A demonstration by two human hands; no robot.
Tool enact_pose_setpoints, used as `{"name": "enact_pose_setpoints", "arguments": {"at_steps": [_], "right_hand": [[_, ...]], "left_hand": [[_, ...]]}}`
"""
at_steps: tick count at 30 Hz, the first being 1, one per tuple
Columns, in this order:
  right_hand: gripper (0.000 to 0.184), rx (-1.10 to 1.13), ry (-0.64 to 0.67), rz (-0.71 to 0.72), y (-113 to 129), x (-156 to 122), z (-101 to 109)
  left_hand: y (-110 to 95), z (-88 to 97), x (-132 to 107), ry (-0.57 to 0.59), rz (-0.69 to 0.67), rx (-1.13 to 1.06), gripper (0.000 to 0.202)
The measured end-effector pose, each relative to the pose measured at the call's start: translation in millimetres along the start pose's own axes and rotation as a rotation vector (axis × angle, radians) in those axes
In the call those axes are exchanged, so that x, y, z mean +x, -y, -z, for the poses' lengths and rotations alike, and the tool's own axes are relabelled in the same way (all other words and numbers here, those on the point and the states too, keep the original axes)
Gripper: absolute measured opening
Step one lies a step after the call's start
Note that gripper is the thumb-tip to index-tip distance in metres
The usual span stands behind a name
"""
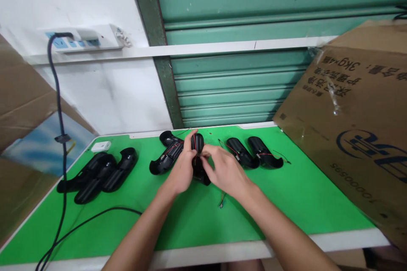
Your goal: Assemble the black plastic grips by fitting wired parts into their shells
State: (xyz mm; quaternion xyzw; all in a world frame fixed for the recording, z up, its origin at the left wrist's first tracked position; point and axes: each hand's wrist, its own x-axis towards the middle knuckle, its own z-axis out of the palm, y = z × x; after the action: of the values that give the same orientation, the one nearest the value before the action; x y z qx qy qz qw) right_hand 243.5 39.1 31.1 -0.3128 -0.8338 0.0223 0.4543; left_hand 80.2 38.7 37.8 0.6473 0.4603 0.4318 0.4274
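Observation:
Near the middle of the table my left hand [184,169] is wrapped round a curved black plastic housing [199,144] with a red wire along it. My right hand [224,169] pinches at the housing's inner side; whatever sits between its fingertips is too small to make out. Below the hands, a thin wire end with a small connector [221,204] hangs over the green surface. Just left of my left hand lie similar black housings [167,159] with red wires. To the right rest two more wired housings, one [239,152] beside the other [265,152].
A pile of black housings [95,173] lies at the left, with a white adapter [101,146] behind it. A black cable [59,93] drops from the wall power strip [82,39] across the table's left side. A large cardboard box [346,123] leans in at the right.

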Motion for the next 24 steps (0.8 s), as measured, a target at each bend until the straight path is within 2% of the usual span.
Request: {"name": "enact_pose_setpoints", "arguments": {"at_steps": [2,7,11,13,18,24], "right_hand": [[0.022,0.118,-0.069,-0.080,-2,2,4],[0.021,0.372,-0.171,-0.264,-6,6,12],[0.053,0.515,-0.156,-0.441,-9,6,10],[0.060,0.610,-0.105,-0.498,-9,6,9],[0.055,0.678,-0.058,-0.525,-6,6,9],[0.058,0.628,-0.042,-0.463,-2,3,7]], "left_hand": [[3,0.7,3,0.004,-0.003,-0.105,0.067],[11,-1.0,8,0.025,-0.055,-0.301,0.070],[10,-3.6,6,0.069,-0.008,-0.460,0.076],[6,-4.7,5,0.067,-0.002,-0.485,0.078],[2,-5.0,3,0.031,-0.016,-0.469,0.075],[1,-7.0,5,0.044,0.026,-0.522,0.073]]}}
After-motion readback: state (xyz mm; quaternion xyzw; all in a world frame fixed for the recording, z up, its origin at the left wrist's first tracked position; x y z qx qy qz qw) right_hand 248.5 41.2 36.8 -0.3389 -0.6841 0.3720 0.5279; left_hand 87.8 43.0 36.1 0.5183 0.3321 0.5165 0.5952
